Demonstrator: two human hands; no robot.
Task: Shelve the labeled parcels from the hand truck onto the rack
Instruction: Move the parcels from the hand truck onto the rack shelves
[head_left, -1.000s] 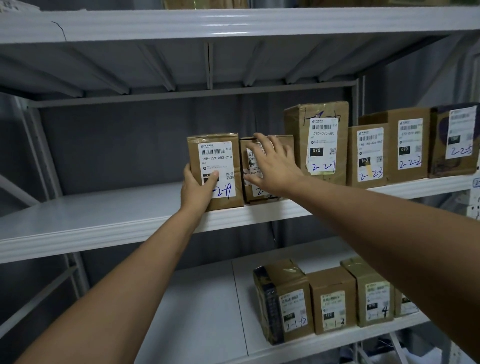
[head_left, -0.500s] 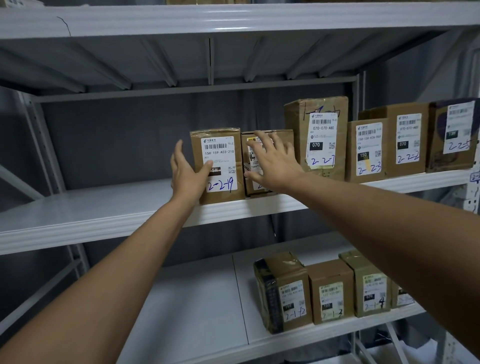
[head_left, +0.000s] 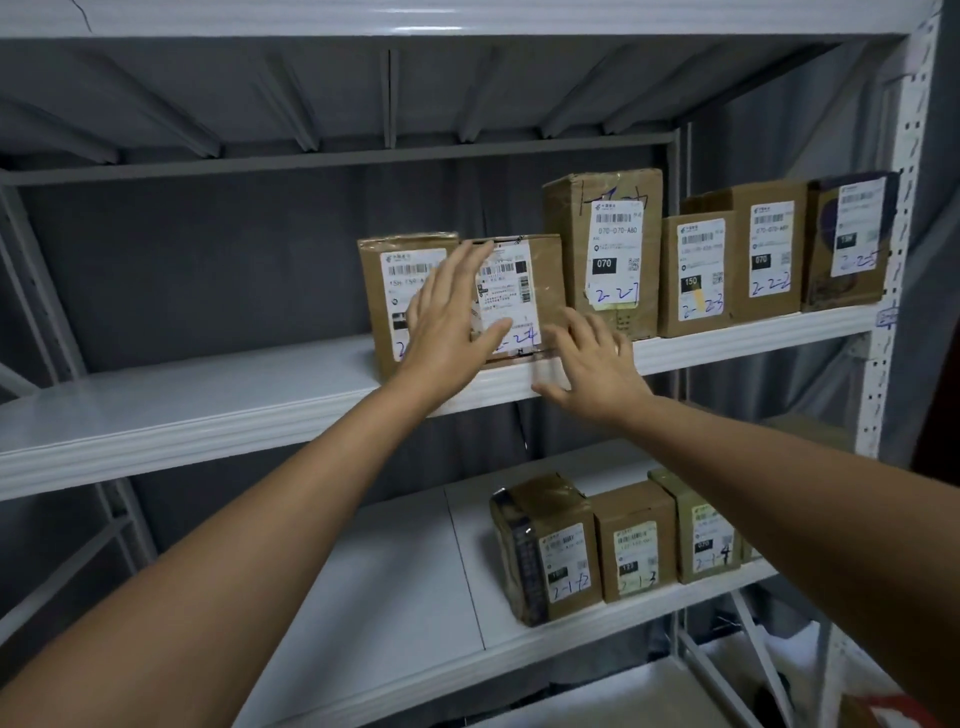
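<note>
Six labeled parcels stand in a row on the middle shelf (head_left: 208, 395) of the white rack (head_left: 893, 291), all in its right half; the left half of the shelf lies bare up to the left upright.
Leftmost parcel (head_left: 387, 291): upright at the shelf's front edge, label facing out, its lower right covered by the left hand (head_left: 449, 325).
Left hand: fingers straight and spread, palm toward the carton fronts, gripping nothing; it overlaps the seam between the leftmost parcel and the second parcel (head_left: 519, 296). Whether it touches them cannot be told.
Second parcel: marked 2-2-4, just beside the first, its base at the front lip.
Right hand (head_left: 592, 364): fingers relaxed and spread, holding nothing, in front of the shelf lip below the second parcel's right corner.
Tall parcel (head_left: 605, 244): marked 2-2-7, touching the second.
Three further parcels (head_left: 769, 254) run to the right upright.
Lower shelf (head_left: 363, 597): left part bare, a row of small parcels (head_left: 631, 540) at right.
</note>
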